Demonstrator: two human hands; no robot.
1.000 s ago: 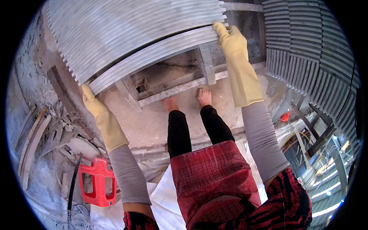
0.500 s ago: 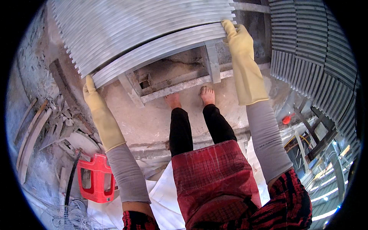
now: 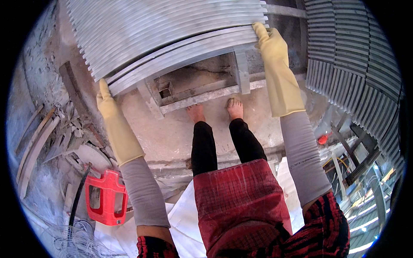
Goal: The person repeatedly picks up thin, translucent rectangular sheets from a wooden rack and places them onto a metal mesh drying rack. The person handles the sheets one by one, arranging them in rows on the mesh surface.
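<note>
Long pale grey strips lie side by side in a wide row on a low frame. A dark gap parts the main row from a few strips at its near edge. My left hand, in a cream rubber glove, is closed at the left end of a near grey strip. At the right end of the near strips, my right hand, gloved alike, is closed with its thumb side over the top. The undersides of the strips and some fingertips are hidden.
Stacked grey strips rise along the right side. A red plastic stool-like piece stands at lower left, near scrap wood and tangled wire. My bare feet are close to the frame.
The near strips have shifted: a narrow second gap now shows between them, and fewer lie on the near side. Both hands stay at the ends; the view has moved slightly.
</note>
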